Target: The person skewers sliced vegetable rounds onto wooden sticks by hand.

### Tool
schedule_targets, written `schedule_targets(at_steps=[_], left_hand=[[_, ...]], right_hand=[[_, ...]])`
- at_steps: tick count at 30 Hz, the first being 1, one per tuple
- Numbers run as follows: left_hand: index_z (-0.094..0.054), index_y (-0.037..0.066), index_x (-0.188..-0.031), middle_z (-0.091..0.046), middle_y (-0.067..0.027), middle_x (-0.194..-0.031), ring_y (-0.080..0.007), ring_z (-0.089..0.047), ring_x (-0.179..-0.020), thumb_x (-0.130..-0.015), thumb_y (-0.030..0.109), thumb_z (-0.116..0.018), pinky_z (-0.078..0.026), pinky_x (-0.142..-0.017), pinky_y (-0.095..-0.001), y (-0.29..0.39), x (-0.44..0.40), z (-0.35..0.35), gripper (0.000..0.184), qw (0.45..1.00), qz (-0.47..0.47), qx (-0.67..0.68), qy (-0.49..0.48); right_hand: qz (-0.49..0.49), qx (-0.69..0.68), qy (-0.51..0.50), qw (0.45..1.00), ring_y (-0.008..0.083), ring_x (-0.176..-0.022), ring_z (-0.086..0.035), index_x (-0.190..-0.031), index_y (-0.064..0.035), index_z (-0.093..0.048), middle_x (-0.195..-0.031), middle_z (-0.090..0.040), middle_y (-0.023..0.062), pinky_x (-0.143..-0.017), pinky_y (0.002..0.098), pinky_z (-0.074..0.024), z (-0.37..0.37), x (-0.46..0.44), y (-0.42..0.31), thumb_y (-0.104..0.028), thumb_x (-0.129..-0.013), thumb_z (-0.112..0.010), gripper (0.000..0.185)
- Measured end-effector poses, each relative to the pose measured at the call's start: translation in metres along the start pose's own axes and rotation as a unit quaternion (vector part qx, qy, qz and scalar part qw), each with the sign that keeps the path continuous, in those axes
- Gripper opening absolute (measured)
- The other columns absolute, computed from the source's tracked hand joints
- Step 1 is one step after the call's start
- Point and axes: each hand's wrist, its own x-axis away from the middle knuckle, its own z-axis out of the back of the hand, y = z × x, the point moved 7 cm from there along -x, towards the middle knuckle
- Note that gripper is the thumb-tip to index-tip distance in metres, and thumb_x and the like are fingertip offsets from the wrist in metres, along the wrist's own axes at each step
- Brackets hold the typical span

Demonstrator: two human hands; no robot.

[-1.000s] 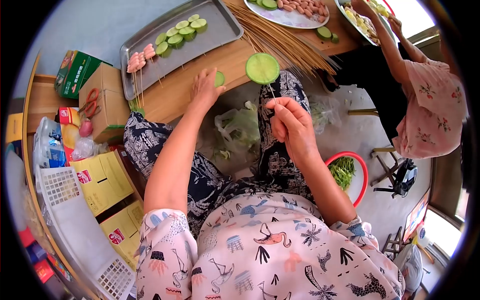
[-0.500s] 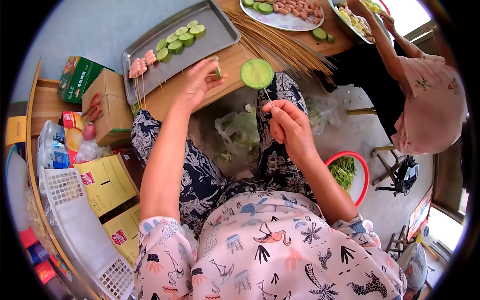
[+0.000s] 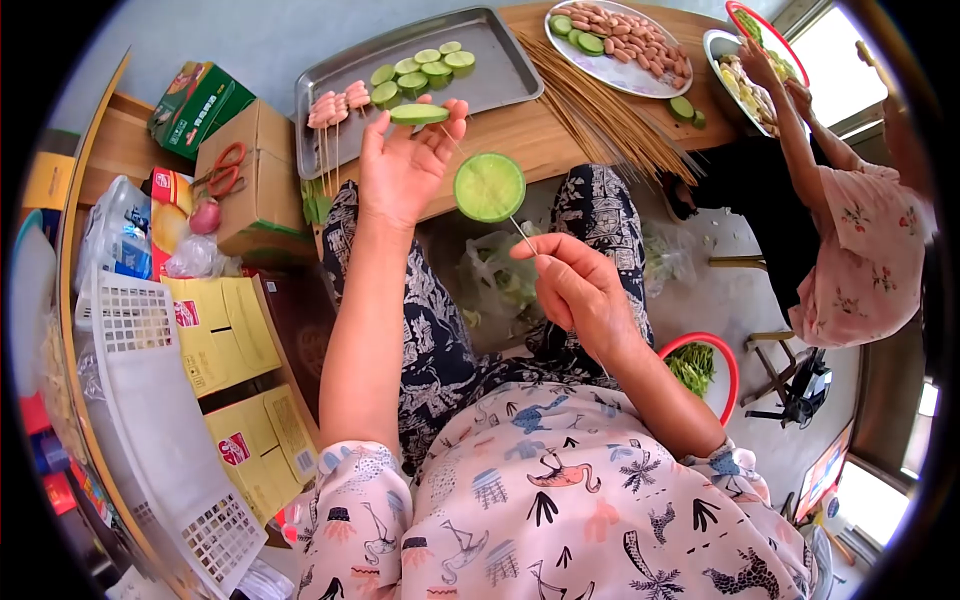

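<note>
My left hand [image 3: 402, 170] is raised at the table's near edge, its fingers holding a green cucumber slice [image 3: 419, 114]. Lower and to the right, my right hand [image 3: 585, 295] pinches a thin skewer [image 3: 522, 235] with a round cucumber slice [image 3: 489, 187] on its upper end. Behind my left hand, the metal tray [image 3: 510, 88] holds several skewered cucumber slices [image 3: 437, 70] and several skewers of pink sausage pieces [image 3: 340, 104]. Many bare bamboo skewers [image 3: 610, 110] lie on the table to the right of the tray.
A plate [image 3: 640, 85] of sausages and cucumber slices stands at the back. Two cucumber pieces [image 3: 682, 108] lie beside it. Another person [image 3: 868, 250] reaches into a bowl at the right. Boxes [image 3: 255, 180] and a white basket [image 3: 160, 420] are on the left.
My left hand has lifted a cucumber slice off the table and turned palm up. The skewered slice in my right hand has moved left and down, closer to it. The view has shifted.
</note>
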Motion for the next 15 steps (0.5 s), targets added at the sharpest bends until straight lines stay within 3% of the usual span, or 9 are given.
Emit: schedule_targets(at_steps=[15], left_hand=[[-0.05, -0.003, -0.121, -0.054, -0.0266, -0.116, -0.0363, -0.054, -0.109, -0.094, 0.033, -0.038, -0.045, -0.099, -0.0446, 0.012, 0.01, 0.005, 0.047, 0.999, -0.037, 0.008, -0.023]], right_hand=[[-0.014, 0.013, -0.01, 1.0, 0.0022, -0.043, -0.031, -0.108, -0.0014, -0.059, -0.051, -0.037, -0.0068, -0.042, 0.0183, -0.0235, -0.019, -0.011, 0.008, -0.016, -0.097, -0.047, 0.022]])
